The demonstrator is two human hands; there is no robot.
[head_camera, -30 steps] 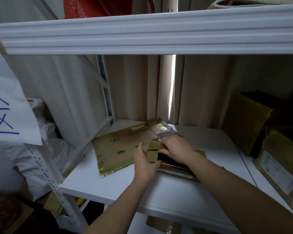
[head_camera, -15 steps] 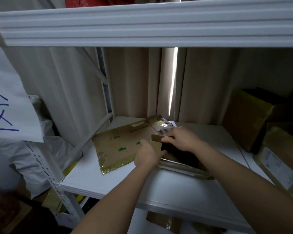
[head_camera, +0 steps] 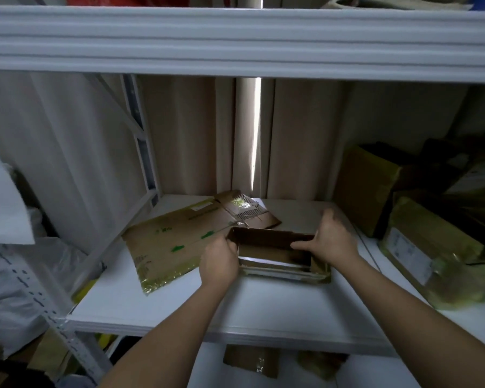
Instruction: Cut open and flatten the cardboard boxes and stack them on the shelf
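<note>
A small brown cardboard box (head_camera: 275, 252) stands opened up on the white shelf (head_camera: 235, 309), its dark hollow facing me. My left hand (head_camera: 219, 261) grips its left end, thumb curled over the top edge. My right hand (head_camera: 331, 239) grips its right end, thumb inside along the upper wall. To the left and behind lies a flattened cardboard sheet (head_camera: 174, 242) with glossy tape and green marks, flat on the shelf.
Several taped cardboard boxes (head_camera: 420, 239) crowd the right side of the shelf. An upper shelf beam (head_camera: 235, 43) spans overhead. Beige curtain hangs behind. White bags (head_camera: 14, 275) lie at the left, and cardboard scraps (head_camera: 249, 362) show on the level below.
My hands have spread apart, the right one moving right, and the small box has opened from a nearly flat shape into a hollow rectangle.
</note>
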